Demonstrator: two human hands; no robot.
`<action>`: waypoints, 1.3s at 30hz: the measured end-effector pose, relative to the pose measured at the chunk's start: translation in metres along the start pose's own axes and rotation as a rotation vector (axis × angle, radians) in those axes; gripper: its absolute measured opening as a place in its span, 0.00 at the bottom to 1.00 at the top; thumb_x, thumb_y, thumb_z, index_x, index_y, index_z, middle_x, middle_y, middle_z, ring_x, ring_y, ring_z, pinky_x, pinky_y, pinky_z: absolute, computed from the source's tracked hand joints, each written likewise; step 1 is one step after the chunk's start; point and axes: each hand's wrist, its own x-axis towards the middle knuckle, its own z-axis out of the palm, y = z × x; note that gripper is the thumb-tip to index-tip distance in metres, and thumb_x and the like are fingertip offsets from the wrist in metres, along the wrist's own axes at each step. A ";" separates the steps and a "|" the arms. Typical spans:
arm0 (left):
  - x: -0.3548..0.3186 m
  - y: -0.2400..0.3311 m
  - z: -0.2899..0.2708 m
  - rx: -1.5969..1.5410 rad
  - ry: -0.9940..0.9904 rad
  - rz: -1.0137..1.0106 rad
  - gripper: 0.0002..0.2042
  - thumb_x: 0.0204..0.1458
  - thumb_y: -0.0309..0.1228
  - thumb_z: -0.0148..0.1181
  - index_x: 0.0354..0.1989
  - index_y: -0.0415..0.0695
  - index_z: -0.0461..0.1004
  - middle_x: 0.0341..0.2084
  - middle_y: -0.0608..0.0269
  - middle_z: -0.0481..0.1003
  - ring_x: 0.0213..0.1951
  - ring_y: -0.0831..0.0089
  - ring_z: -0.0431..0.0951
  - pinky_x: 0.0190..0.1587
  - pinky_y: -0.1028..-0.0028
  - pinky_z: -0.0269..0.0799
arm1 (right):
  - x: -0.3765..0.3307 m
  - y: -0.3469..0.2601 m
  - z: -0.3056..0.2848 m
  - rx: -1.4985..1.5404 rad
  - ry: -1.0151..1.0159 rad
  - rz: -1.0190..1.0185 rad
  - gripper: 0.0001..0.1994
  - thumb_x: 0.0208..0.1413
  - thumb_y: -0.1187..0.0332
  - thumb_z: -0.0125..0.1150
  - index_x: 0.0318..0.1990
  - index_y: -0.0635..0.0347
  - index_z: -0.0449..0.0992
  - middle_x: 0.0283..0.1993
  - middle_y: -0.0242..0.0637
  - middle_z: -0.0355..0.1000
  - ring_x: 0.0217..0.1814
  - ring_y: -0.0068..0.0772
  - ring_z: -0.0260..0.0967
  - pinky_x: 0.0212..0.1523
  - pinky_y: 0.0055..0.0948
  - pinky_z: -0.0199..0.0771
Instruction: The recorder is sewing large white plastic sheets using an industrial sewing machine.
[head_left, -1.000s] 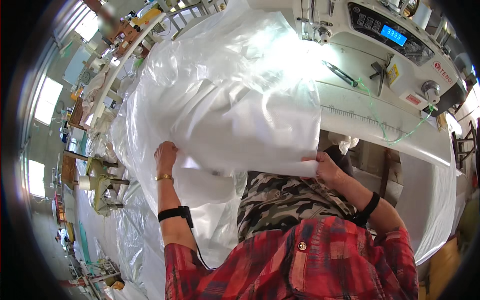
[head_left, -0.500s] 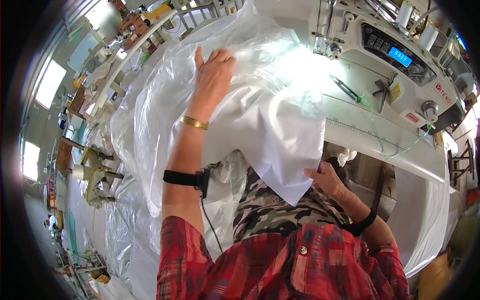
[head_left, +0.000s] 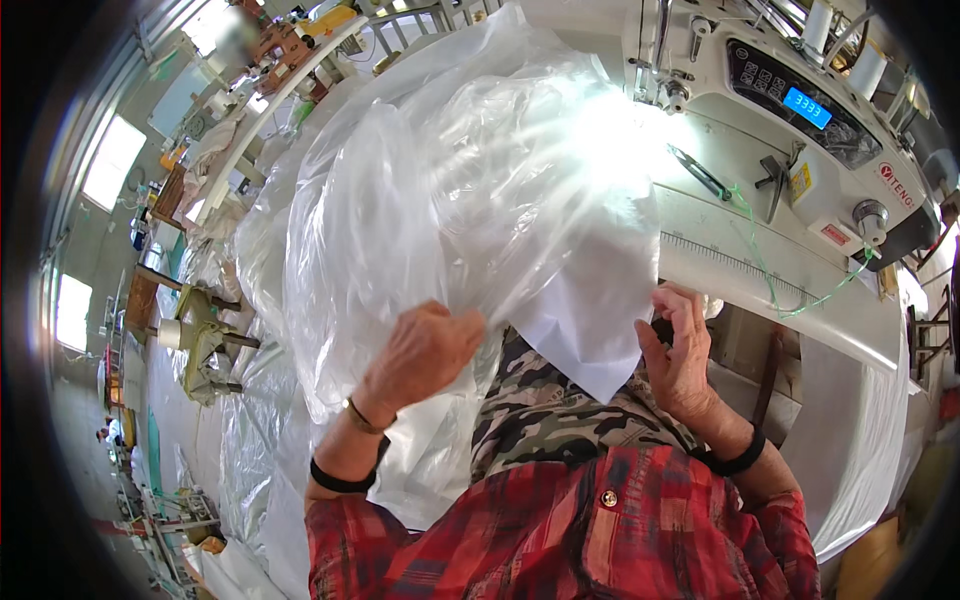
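Left hand point(head_left: 425, 350) has drawn back from the table to the lap, fingers pinching the clear plastic sheet point(head_left: 470, 210). Right hand point(head_left: 680, 355) grips its folded white corner. Sheet crinkled, glossy, long axis running from lap toward the sewing machine point(head_left: 800, 110).

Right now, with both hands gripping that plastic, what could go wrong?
The clear plastic sheet billows high, hiding most of the sewing table; it could snag on the sewing machine head. The left hand only bunches slippery film, so it might slide free. The right hand pinches the white fabric edge, which could shift.
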 end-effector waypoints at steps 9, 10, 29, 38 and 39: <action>-0.032 0.044 0.048 -0.455 -0.181 -0.263 0.06 0.53 0.29 0.59 0.32 0.41 0.70 0.21 0.51 0.74 0.26 0.54 0.76 0.28 0.64 0.69 | 0.039 -0.012 0.047 1.110 -0.325 0.856 0.18 0.59 0.66 0.57 0.53 0.67 0.70 0.44 0.38 0.73 0.37 0.26 0.72 0.33 0.25 0.71; -0.030 0.047 0.041 -0.469 -0.162 -0.261 0.06 0.53 0.27 0.61 0.34 0.40 0.72 0.21 0.54 0.75 0.24 0.61 0.77 0.27 0.69 0.69 | 0.043 -0.011 0.053 1.112 -0.325 0.860 0.18 0.59 0.66 0.57 0.53 0.67 0.70 0.44 0.38 0.73 0.37 0.26 0.72 0.33 0.25 0.71; 0.027 0.016 0.047 -0.712 -0.148 -0.388 0.09 0.54 0.31 0.62 0.30 0.36 0.76 0.17 0.64 0.72 0.19 0.83 0.68 0.22 0.78 0.63 | 0.007 -0.026 0.049 1.311 -0.879 0.561 0.12 0.57 0.62 0.65 0.37 0.62 0.81 0.32 0.32 0.77 0.31 0.21 0.74 0.34 0.19 0.72; 0.032 0.057 0.031 -0.472 0.401 -0.365 0.08 0.54 0.32 0.62 0.31 0.40 0.74 0.27 0.58 0.76 0.21 0.67 0.74 0.25 0.70 0.66 | 0.004 -0.024 0.044 1.354 -1.055 0.669 0.14 0.61 0.61 0.59 0.42 0.67 0.76 0.32 0.39 0.77 0.28 0.25 0.75 0.26 0.23 0.75; 0.035 0.063 0.030 -0.509 0.526 -0.323 0.09 0.54 0.33 0.63 0.32 0.40 0.74 0.30 0.58 0.76 0.21 0.68 0.74 0.24 0.71 0.66 | 0.005 -0.025 0.044 1.297 -0.977 0.715 0.14 0.62 0.62 0.58 0.42 0.66 0.75 0.31 0.39 0.77 0.27 0.24 0.74 0.24 0.23 0.75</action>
